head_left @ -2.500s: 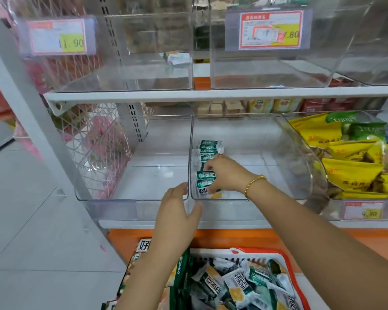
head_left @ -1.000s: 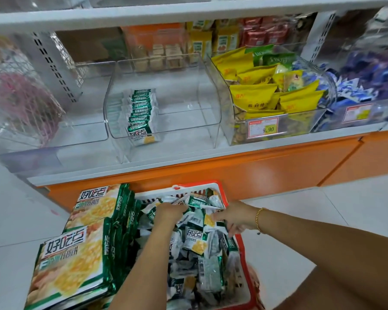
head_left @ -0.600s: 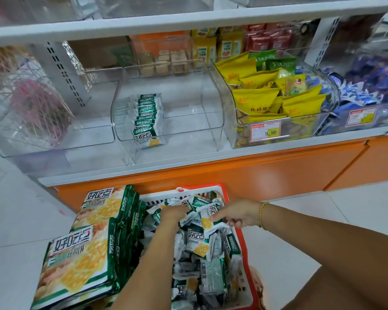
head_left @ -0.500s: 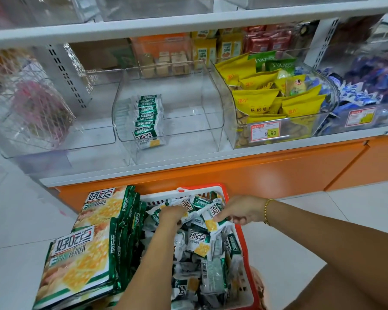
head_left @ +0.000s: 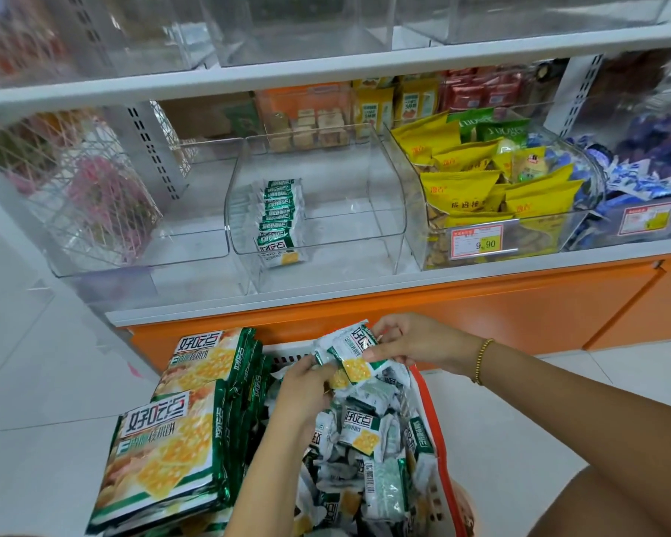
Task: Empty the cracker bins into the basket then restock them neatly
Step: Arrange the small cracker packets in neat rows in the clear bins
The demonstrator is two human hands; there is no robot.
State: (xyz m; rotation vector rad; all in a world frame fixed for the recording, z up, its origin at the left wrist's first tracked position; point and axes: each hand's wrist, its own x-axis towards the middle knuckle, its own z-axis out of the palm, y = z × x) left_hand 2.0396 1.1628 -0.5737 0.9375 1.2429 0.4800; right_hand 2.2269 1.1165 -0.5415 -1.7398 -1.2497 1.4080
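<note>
A red-rimmed basket (head_left: 431,412) on the floor is full of small green-and-white cracker packets (head_left: 361,432). Just above its far end, my right hand (head_left: 407,339) pinches a small bunch of cracker packets (head_left: 351,352) from the right. My left hand (head_left: 305,385) grips the same bunch from the left. On the shelf above, a clear bin (head_left: 388,195) holds one neat row of cracker packets (head_left: 279,219) along its left side. The clear bin to its left (head_left: 194,246) has nothing in it.
Large green cracker bags (head_left: 179,432) are stacked at the basket's left. A bin of yellow snack bags (head_left: 492,188) with a 9.90 price tag (head_left: 484,244) stands right of the clear bin, blue packets (head_left: 636,176) beyond. An orange shelf base (head_left: 481,308) runs below; white tiled floor surrounds.
Both hands left the shelf bin, dropped into the basket and gathered packets. In the last half second they lifted a small bunch slightly above the pile.
</note>
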